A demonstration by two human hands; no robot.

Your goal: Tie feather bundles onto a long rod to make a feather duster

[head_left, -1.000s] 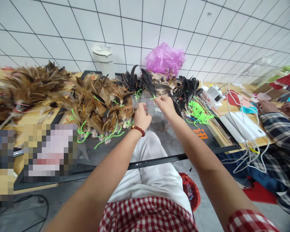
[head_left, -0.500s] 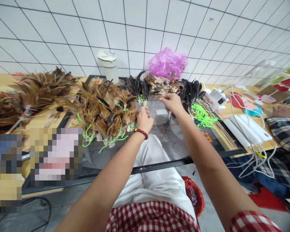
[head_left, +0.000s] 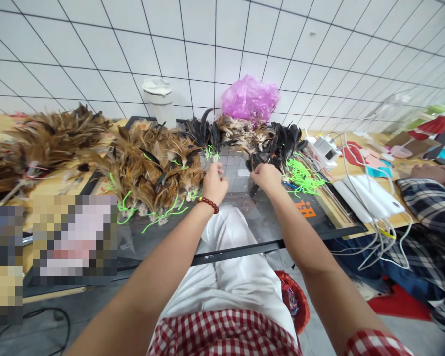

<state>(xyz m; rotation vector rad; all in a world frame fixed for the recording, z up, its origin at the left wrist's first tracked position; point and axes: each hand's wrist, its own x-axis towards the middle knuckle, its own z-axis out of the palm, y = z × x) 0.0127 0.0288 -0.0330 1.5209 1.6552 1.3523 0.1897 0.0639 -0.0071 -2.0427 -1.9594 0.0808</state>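
My left hand (head_left: 215, 184), a beaded bracelet at its wrist, is closed with curled fingers just in front of a black feather bundle (head_left: 212, 132) tied with green string. What its fingers hold, if anything, is hidden. My right hand (head_left: 267, 177) pinches at a dark feather (head_left: 249, 162) over the dark glossy board (head_left: 241, 198). Beyond it lie more black feathers (head_left: 287, 136) and a heap of pale, fluffy brown feathers (head_left: 241, 131). To the left spreads a large pile of brown feather bundles (head_left: 152, 168) with green string ends. Loose green strings (head_left: 304, 175) lie right of my right hand.
A white lidded cup (head_left: 159, 101) and a pink plastic bag (head_left: 250, 98) stand by the tiled wall. White power strips (head_left: 371, 195) with cables lie to the right, near another person's plaid sleeve (head_left: 422, 193). More brown feathers (head_left: 59, 131) lie far left. A red basket (head_left: 300, 316) is below.
My right hand has moved down towards me, and a dark feather now shows at its fingertips. My left hand stays by the black bundle. The whole view has shifted slightly.
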